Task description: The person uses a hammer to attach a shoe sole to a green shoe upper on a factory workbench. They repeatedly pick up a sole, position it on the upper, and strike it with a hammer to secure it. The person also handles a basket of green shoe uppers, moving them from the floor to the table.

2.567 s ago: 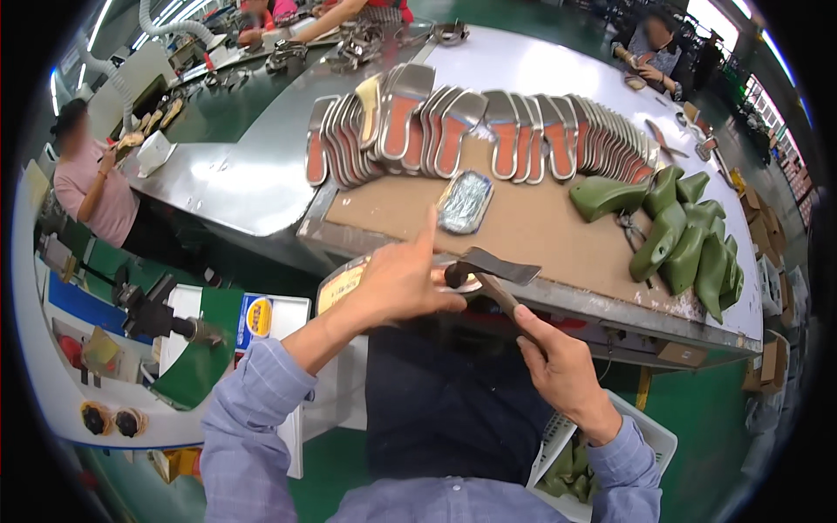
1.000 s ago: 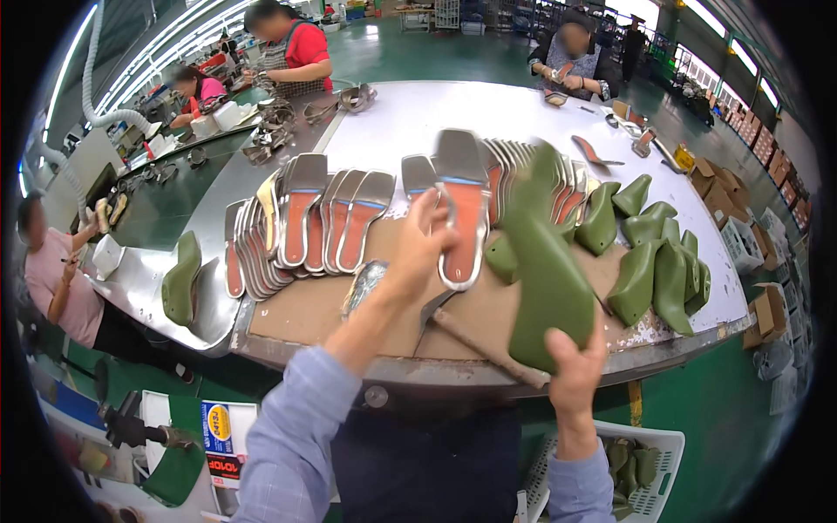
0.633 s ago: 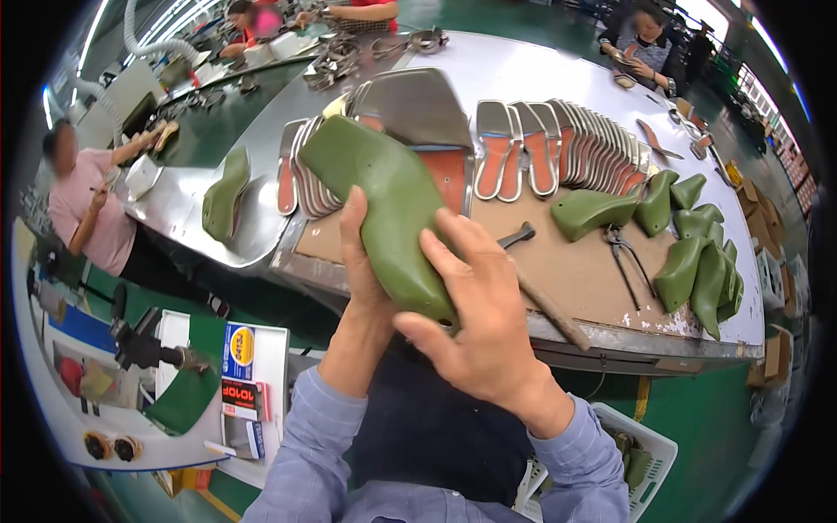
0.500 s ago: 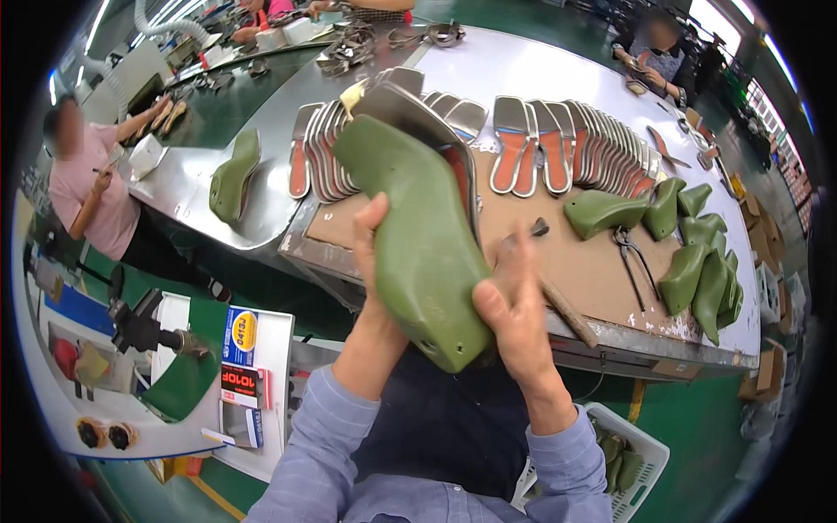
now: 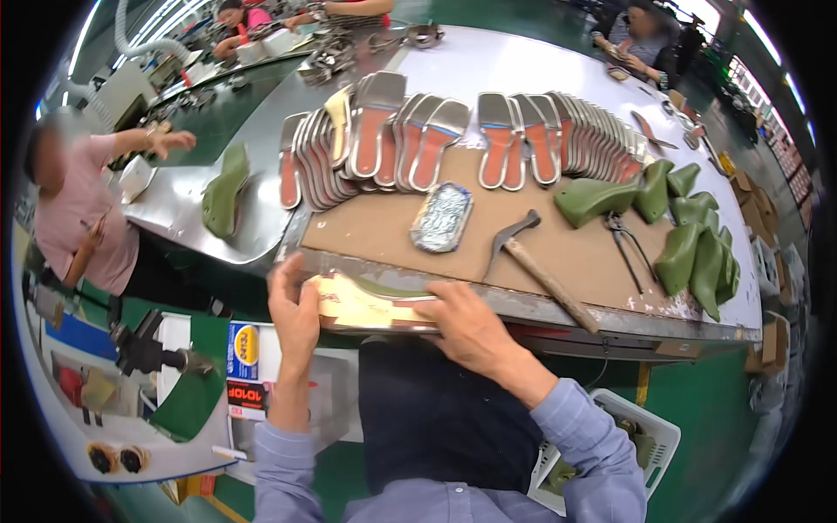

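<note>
A shoe last (image 5: 370, 302) with a pale insole on its upturned bottom is held at the near edge of the workbench (image 5: 488, 301), gripped at one end by the left hand (image 5: 292, 314) and at the other by the right hand (image 5: 471, 327). Its green body is largely hidden beneath the insole and fingers (only a sliver shows). A hammer (image 5: 536, 266) lies just beyond, its handle reaching the bench edge. A foil-wrapped tray (image 5: 442, 217) rests near the row of soles (image 5: 436, 135).

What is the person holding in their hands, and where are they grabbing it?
Both hands hold a shoe last with a pale insole facing up. The left hand grips one end, the right hand the other, just before the workbench edge.
</note>
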A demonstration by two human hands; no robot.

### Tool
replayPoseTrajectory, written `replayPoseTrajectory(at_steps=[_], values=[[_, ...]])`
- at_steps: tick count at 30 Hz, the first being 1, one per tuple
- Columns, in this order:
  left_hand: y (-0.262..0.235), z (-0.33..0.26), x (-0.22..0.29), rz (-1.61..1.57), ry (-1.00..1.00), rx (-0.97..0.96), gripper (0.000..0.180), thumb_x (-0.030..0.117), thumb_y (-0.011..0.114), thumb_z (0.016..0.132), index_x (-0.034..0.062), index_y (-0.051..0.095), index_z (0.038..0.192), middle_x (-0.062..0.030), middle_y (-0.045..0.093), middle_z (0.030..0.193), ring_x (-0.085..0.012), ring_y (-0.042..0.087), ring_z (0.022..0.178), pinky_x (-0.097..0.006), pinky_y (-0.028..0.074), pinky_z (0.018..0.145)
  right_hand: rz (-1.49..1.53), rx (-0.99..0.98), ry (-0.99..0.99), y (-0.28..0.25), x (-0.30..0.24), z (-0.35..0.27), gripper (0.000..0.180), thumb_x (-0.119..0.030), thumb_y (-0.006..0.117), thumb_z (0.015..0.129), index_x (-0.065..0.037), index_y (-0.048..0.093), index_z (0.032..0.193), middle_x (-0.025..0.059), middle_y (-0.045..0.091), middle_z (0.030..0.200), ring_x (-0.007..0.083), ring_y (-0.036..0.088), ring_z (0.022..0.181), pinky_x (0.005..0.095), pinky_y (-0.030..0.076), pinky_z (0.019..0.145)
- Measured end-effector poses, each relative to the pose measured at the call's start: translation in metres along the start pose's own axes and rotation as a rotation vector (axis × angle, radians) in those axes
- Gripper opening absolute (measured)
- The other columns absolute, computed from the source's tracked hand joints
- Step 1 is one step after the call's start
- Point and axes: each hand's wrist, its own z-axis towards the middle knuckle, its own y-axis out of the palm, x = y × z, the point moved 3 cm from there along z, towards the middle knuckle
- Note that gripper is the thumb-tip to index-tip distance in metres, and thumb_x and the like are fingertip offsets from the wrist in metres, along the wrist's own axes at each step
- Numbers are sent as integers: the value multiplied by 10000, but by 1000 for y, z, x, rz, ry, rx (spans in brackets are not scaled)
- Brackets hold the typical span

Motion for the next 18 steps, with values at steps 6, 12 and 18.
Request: replayPoseTrajectory(at_steps=[6, 12, 18], values=[[206, 87, 51, 892, 315, -949, 250, 116, 674, 777, 67, 773, 1001, -202, 725, 952, -370, 699, 943, -453, 548, 848, 39, -25, 27, -2, -7, 5, 510, -54, 768, 758, -63, 559, 1223, 194, 542, 1240, 398, 542, 1128, 469, 483, 957], [235, 97, 20, 1020, 370, -1004, 159, 160, 698, 765, 91, 785, 879, -204, 723, 841, -347, 716, 840, -450, 565, 773, 63, 74, 47, -1, -6, 3, 533, -43, 788, 734, -62, 558, 1214, 192, 543, 1210, 386, 559, 1066, 470, 498, 902], [220, 96, 31, 648, 330, -882, 192, 192, 700, 806, 39, 770, 900, -196, 728, 845, -343, 718, 804, -408, 563, 782, 51, 82, 38, -1, -5, 1, 533, -46, 793, 728, -62, 558, 1205, 179, 550, 1196, 368, 563, 1055, 460, 502, 891]])
